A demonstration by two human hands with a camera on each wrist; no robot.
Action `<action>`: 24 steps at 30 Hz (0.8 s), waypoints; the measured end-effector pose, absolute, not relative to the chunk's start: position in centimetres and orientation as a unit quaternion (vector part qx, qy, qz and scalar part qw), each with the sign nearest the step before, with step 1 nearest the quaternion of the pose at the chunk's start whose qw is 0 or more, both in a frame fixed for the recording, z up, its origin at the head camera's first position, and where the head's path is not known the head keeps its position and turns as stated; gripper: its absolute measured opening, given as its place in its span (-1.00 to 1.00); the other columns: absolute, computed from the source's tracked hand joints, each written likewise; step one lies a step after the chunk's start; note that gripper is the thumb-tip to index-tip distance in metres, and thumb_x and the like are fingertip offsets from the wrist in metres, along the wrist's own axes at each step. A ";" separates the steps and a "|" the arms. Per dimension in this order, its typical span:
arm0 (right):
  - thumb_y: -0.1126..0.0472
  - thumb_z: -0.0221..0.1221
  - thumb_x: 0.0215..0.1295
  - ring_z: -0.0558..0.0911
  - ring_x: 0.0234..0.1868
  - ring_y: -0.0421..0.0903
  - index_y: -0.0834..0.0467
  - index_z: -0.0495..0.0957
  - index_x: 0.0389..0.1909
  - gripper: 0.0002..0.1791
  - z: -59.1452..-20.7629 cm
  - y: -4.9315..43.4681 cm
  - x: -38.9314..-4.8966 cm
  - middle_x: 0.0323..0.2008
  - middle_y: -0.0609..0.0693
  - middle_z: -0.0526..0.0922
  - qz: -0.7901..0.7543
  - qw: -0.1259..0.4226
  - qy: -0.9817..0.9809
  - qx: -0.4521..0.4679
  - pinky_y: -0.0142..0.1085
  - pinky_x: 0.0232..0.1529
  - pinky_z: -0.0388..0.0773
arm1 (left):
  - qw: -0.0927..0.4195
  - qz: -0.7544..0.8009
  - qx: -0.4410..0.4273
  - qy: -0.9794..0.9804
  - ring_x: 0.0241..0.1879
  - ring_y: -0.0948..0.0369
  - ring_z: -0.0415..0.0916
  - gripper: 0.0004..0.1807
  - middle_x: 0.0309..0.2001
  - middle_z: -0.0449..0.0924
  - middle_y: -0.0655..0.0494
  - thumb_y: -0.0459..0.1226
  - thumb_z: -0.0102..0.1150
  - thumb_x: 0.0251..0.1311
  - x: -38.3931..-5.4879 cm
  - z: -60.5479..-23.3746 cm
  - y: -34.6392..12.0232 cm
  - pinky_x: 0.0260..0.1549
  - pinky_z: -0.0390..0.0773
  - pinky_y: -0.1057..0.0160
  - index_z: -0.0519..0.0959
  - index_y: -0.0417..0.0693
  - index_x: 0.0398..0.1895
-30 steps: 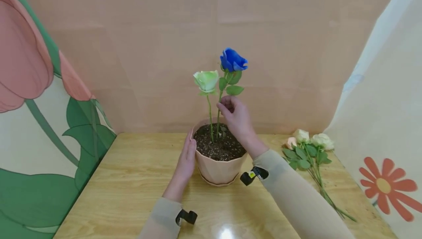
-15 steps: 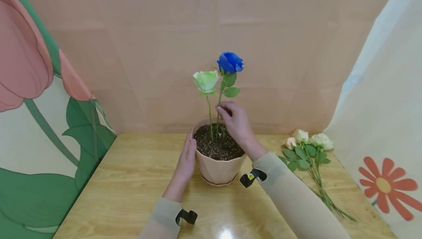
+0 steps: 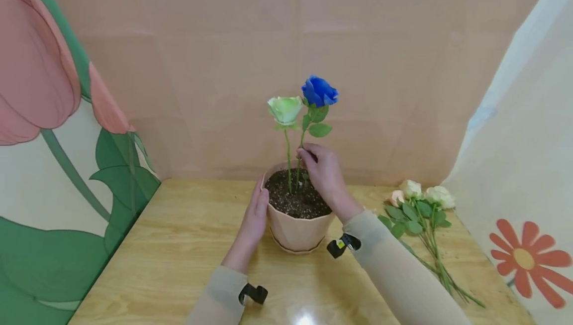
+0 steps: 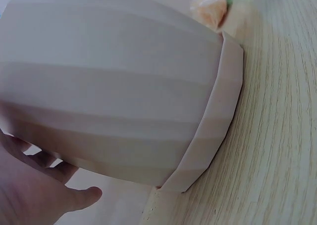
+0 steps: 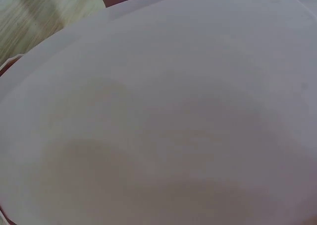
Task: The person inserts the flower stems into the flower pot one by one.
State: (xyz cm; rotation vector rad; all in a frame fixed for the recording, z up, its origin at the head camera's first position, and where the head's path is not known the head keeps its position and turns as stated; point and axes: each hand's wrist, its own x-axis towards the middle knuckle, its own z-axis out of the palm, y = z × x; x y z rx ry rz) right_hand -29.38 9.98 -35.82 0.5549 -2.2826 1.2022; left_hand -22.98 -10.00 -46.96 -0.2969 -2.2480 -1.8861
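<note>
In the head view, my right hand [image 3: 329, 178] pinches the stem of a blue rose [image 3: 320, 91] between thumb and fingers. The lower end of that stem goes into dark soil [image 3: 297, 203] in a pale pink faceted pot [image 3: 300, 230]. Just left of it, a pale green rose [image 3: 285, 110] stands upright in the same soil. My left hand [image 3: 255, 213] rests along the pot's left side with its fingers straight. From the left wrist, the hand [image 4: 34, 190] shows against the pot's wall [image 4: 114, 91]. A pale surface fills the right wrist view, hiding the right hand.
Several cut roses [image 3: 423, 210], cream and peach, lie on the wooden table [image 3: 179, 245] at the right. Under the pot sits a matching saucer [image 3: 295, 250]. A plain pinkish cloth [image 3: 215, 66] hangs behind, with flower-printed cloths at both sides.
My right hand has moved slightly down with the blue rose, whose bloom sits lower than before. It swayed left, then back right. The left hand stays on the pot.
</note>
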 end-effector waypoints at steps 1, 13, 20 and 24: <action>0.17 0.23 0.71 0.64 -0.45 -0.08 0.19 0.77 -0.25 -0.72 -35.9 10.0 -29.3 -0.47 0.04 0.72 0.437 0.250 -0.840 0.201 -0.14 -0.34 0.60 | 0.093 -0.638 -0.098 -0.758 0.74 -0.14 -0.10 -0.29 0.80 -0.10 0.05 0.14 -0.41 0.81 -22.9 -47.0 -10.0 0.65 -0.11 -0.33 -0.07 0.21 0.86; 0.21 0.29 0.65 0.63 -0.49 -0.06 0.20 0.78 -0.32 -0.73 -36.0 10.2 -29.3 -0.49 0.00 0.71 0.391 0.281 -0.851 0.209 -0.11 -0.34 0.60 | 0.095 -0.640 -0.095 -0.757 0.72 -0.18 -0.04 -0.28 0.80 -0.07 0.04 0.18 -0.38 0.79 -22.9 -47.1 -9.8 0.64 -0.07 -0.35 -0.06 0.27 0.86; 0.22 0.30 0.64 0.64 -0.47 -0.08 0.19 0.79 -0.32 -0.74 -36.3 10.1 -29.2 -0.48 -0.04 0.71 0.383 0.276 -0.855 0.216 -0.13 -0.35 0.60 | 0.099 -0.635 -0.101 -0.759 0.72 -0.18 -0.05 -0.32 0.80 -0.06 -0.02 0.10 -0.41 0.82 -23.0 -47.3 -9.9 0.63 -0.06 -0.36 -0.05 0.23 0.86; 0.23 0.30 0.64 0.68 -0.43 -0.09 0.19 0.82 -0.25 -0.78 -36.4 10.0 -29.3 -0.45 -0.04 0.75 0.391 0.268 -0.854 0.214 -0.15 -0.36 0.62 | 0.100 -0.630 -0.101 -0.764 0.72 -0.18 -0.04 -0.30 0.79 -0.05 -0.01 0.12 -0.41 0.81 -23.0 -47.2 -9.9 0.64 -0.04 -0.35 -0.05 0.20 0.86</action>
